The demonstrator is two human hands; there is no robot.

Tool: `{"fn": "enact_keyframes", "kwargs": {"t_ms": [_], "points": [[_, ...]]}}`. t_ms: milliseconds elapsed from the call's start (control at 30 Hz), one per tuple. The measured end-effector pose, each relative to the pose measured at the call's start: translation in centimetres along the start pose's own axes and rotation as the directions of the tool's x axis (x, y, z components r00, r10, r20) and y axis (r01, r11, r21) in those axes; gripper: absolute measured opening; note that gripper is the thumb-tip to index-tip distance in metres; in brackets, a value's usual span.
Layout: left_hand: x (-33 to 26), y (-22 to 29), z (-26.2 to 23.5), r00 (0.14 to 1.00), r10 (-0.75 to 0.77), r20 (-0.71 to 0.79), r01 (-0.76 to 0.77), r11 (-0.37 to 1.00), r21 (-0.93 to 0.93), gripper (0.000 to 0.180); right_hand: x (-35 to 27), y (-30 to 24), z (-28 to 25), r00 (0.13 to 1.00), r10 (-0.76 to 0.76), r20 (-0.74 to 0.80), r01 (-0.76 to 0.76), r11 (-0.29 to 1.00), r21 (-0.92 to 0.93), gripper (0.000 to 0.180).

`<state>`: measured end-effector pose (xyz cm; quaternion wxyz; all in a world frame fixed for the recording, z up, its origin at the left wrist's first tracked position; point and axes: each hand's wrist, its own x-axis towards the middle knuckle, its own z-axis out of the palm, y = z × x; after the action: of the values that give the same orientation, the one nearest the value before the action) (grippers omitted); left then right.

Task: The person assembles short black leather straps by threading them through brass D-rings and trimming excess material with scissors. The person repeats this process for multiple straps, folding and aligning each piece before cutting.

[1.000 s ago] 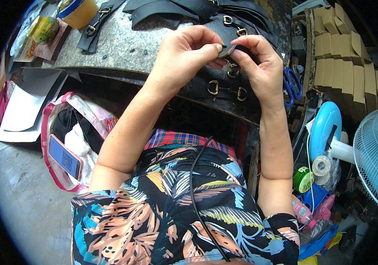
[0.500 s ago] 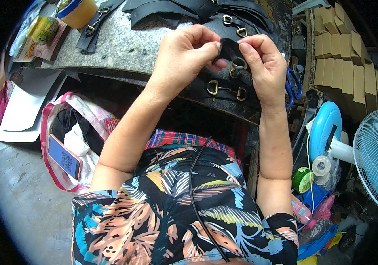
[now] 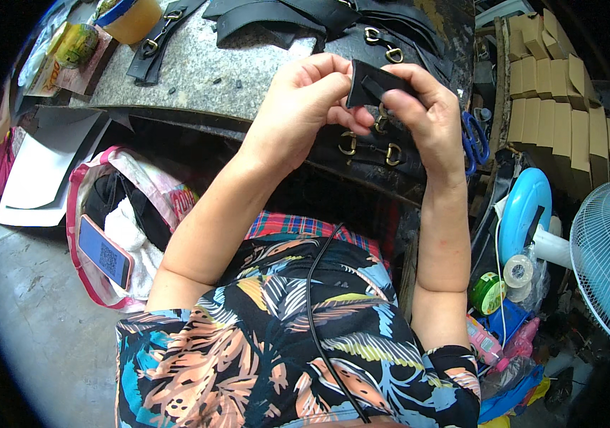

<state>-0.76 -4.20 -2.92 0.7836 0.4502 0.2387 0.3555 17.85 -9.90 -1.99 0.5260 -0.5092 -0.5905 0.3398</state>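
Note:
Both my hands hold a black leather strap [image 3: 363,84] above the work table's front edge. My left hand [image 3: 296,108] pinches its left end, with the lower fingers curled beneath. My right hand [image 3: 433,110] grips the other side between thumb and fingers. A flat, wide end of the strap faces up, and a narrow black strip lies across it. Under my hands is a brass-coloured horsebit buckle [image 3: 392,154] on dark leather. Another metal fitting just below the strap is partly hidden by my fingers.
Black leather straps [image 3: 269,25] are piled at the table's back. A strap with metal rings [image 3: 151,46] lies left, near a blue-rimmed tub [image 3: 130,20]. Blue-handled scissors [image 3: 474,143] are right of my hand. A fan [image 3: 601,260] and stacked cardboard pieces [image 3: 551,118] stand further right.
The strap has turned from a bent loop to show its flat, wide end. My right thumb has moved over it, and my left hand has shifted slightly down.

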Motion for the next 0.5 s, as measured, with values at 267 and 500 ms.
{"fn": "enact_keyframes", "kwargs": {"t_ms": [267, 500], "points": [[-1.0, 0.3, 1.0, 0.942, 0.286, -0.177, -0.240, 0.940, 0.244, 0.021, -0.1, 0.1, 0.2, 0.995, 0.099, -0.022, -0.097, 0.994, 0.051, 0.018], [-1.2, 1.7, -0.2, 0.997, -0.031, -0.064, 0.036, 0.996, 0.085, 0.021, 0.0, -0.5, 0.1, 0.996, 0.085, -0.036, -0.086, 0.996, -0.031, 0.018]]}}
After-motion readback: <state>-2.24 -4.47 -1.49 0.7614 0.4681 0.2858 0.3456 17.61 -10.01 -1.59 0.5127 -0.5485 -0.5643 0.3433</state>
